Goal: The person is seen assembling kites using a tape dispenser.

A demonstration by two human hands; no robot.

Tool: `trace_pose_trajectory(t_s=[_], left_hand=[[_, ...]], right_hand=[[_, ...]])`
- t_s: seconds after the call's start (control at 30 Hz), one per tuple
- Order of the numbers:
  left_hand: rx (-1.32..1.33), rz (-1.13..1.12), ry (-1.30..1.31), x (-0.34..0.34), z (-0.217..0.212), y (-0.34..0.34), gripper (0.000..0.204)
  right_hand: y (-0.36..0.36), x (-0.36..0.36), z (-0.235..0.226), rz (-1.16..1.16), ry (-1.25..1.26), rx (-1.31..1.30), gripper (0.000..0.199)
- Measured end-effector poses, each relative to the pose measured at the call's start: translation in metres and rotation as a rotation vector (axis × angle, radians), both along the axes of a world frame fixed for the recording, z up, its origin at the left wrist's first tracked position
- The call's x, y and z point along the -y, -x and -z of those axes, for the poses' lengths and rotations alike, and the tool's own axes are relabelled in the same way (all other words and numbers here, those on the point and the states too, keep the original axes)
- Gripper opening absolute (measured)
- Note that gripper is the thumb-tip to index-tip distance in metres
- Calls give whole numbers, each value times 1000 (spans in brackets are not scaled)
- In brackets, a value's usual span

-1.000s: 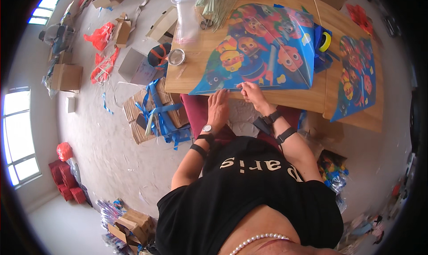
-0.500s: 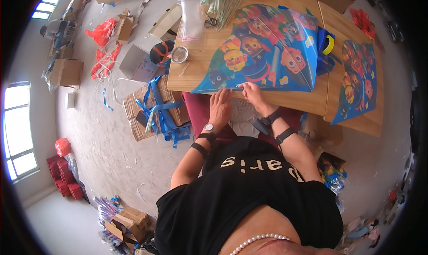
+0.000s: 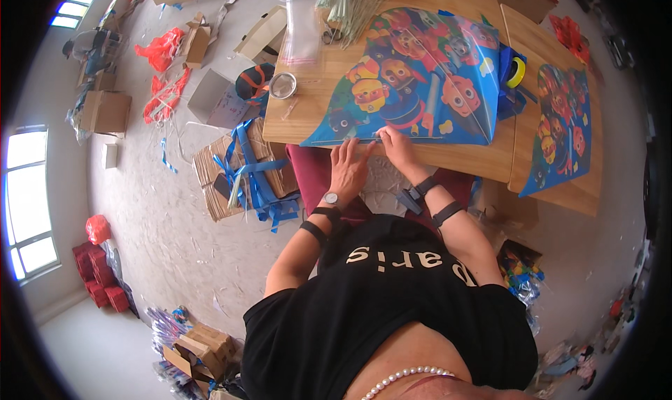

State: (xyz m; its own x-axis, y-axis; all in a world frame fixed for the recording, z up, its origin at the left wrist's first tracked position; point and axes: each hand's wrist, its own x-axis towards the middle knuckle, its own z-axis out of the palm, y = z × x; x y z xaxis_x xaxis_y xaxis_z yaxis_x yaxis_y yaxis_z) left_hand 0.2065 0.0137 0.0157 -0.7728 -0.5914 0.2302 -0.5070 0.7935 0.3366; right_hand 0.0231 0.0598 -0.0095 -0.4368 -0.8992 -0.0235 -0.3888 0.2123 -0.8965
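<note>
A large kite (image 3: 420, 85) of printed blue sheet with bright cartoon figures lies spread on the wooden table (image 3: 318, 113), its long side along the near edge. A thin pale rod (image 3: 333, 142) runs along that side. My left hand (image 3: 348, 167) rests on this border, fingers stretched out and the thumb reaching toward the right hand. Just right of it, my right hand (image 3: 398, 150) has its fingers bent and pinched at the same border; what lies between the fingertips is too small to tell.
A second printed kite (image 3: 562, 128) lies at the table's right. Behind it sits a yellow tape roll (image 3: 516, 72). A clear tape roll (image 3: 283, 86), scissors (image 3: 331, 34) and a bundle of thin rods (image 3: 343, 4) lie on the left part. Flattened cardboard (image 3: 210, 172) with blue ribbon is on the floor.
My left hand has shifted slightly right, its thumb now closer to my right hand. The right fingertips have turned inward, and a small whitish piece seen beside them is now hidden.
</note>
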Motion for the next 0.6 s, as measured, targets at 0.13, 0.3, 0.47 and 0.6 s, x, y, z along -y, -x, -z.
trace_pose_trajectory(t_s=[0.13, 0.3, 0.47, 0.6], left_hand=[[10, 5, 10, 1, 0, -3, 70], [11, 1, 17, 0, 1, -2, 69], [23, 3, 8, 0, -1, -2, 69], [-1, 4, -3, 3, 2, -4, 71]], right_hand=[[1, 5, -31, 57, -141, -362, 23], [-1, 16, -27, -2, -50, -492, 29], [-4, 22, -19, 98, -69, -540, 30], [-6, 28, -14, 112, -107, -486, 29]])
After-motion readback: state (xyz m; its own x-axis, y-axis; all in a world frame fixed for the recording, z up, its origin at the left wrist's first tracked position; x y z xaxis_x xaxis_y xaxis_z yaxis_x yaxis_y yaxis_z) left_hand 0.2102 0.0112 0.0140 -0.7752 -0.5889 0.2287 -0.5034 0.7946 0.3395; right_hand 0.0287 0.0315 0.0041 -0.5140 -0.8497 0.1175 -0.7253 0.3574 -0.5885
